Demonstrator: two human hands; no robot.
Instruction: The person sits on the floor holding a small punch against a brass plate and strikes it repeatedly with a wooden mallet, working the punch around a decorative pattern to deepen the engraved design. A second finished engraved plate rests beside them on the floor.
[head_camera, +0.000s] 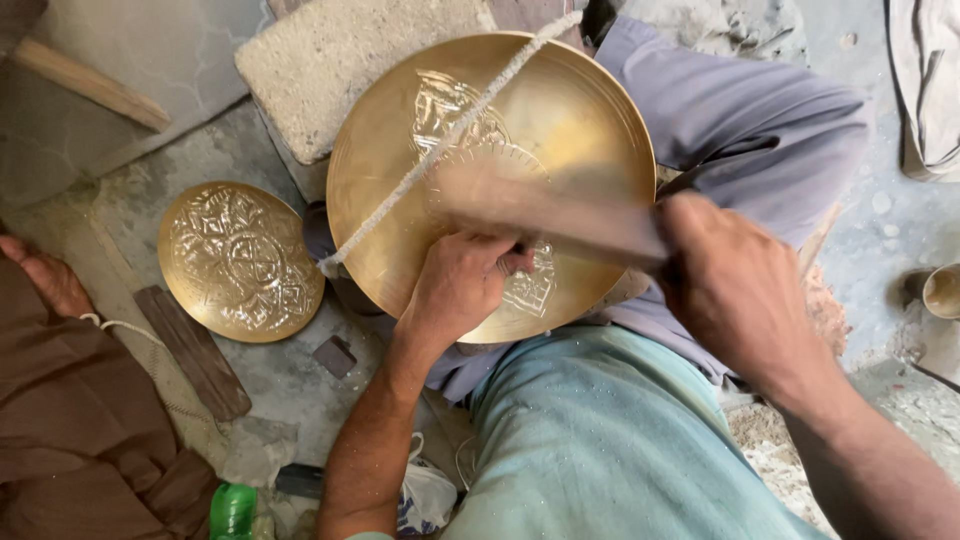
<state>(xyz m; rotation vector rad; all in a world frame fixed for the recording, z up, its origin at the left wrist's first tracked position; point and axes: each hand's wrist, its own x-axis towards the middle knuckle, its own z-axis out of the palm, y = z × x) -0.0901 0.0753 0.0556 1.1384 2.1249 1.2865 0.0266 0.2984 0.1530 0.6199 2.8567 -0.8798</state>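
My left hand rests on the lower middle of the brass plate, fingers curled tight round a small tool I cannot make out, its tip pressed to the engraved patch there. My right hand sits just off the plate's right rim, clenched on the handle of a hammer that shows only as a blurred brown bar across the plate's centre. The plate lies tilted on my lap, its lower rim over my green trouser leg and its right rim against the grey cloth of my other leg. A white cord runs slantwise over the plate, from the top rim down past the left rim. The top-left rim overlaps a stone block, so there is little room on that side. Left of the plate, apart from it, a smaller engraved dish lies flat on the floor, with a dark wooden strip just below it. Another person in brown cloth crowds the left edge, a foot near the dish. A green bottle stands at the bottom, beside my left forearm. A small metal cup sits at the far right edge.
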